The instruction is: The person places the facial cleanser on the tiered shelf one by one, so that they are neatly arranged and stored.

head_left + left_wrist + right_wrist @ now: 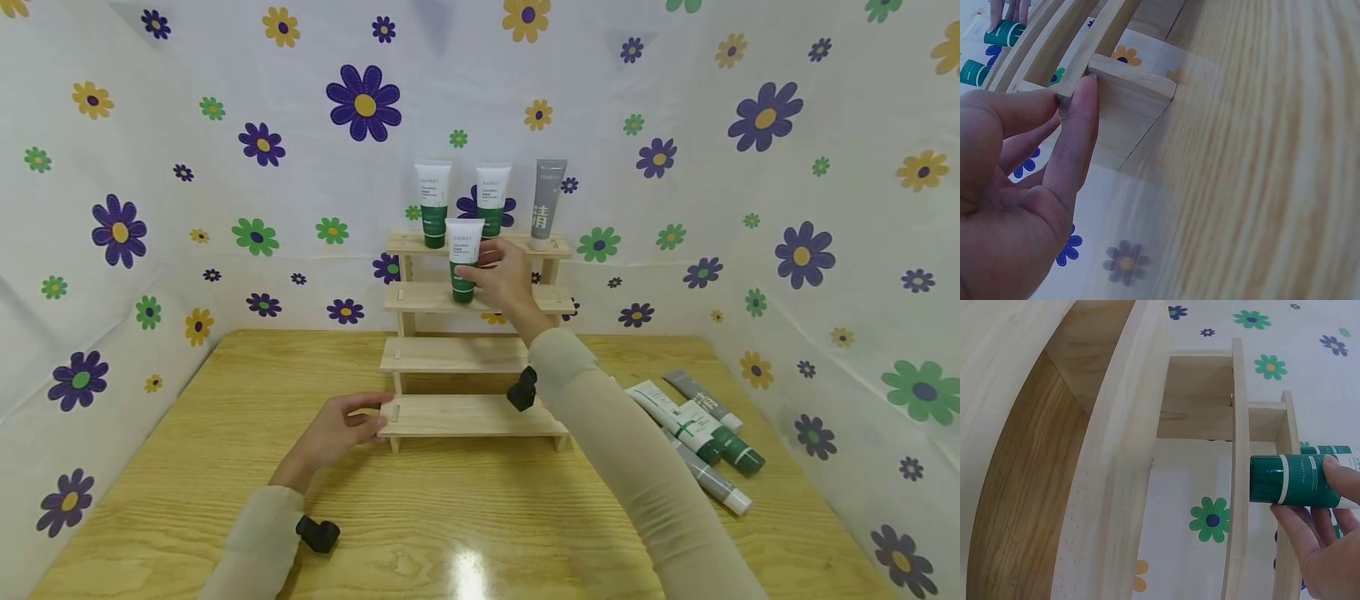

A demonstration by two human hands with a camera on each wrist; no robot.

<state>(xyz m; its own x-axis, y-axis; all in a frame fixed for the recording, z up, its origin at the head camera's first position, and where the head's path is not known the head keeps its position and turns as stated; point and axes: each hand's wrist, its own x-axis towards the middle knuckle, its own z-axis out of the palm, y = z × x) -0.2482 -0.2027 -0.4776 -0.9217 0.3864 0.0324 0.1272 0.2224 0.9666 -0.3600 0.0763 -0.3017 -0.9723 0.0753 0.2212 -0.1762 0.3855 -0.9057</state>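
Head view | right hand (507, 273) outstretched, grips white-green tube (463, 260) | left hand (333, 432) lower, pinches bottom shelf (468, 415)

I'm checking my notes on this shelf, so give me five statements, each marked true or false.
1. The right hand holds a green-and-white tube at the second shelf from the top. True.
2. The left hand holds a tube. False: it pinches the left end of the bottom shelf.
3. Three upright tubes stand on the top shelf. True.
4. The top shelf's gray tube is leftmost. False: it is rightmost.
5. Several loose tubes lie on the table. True.
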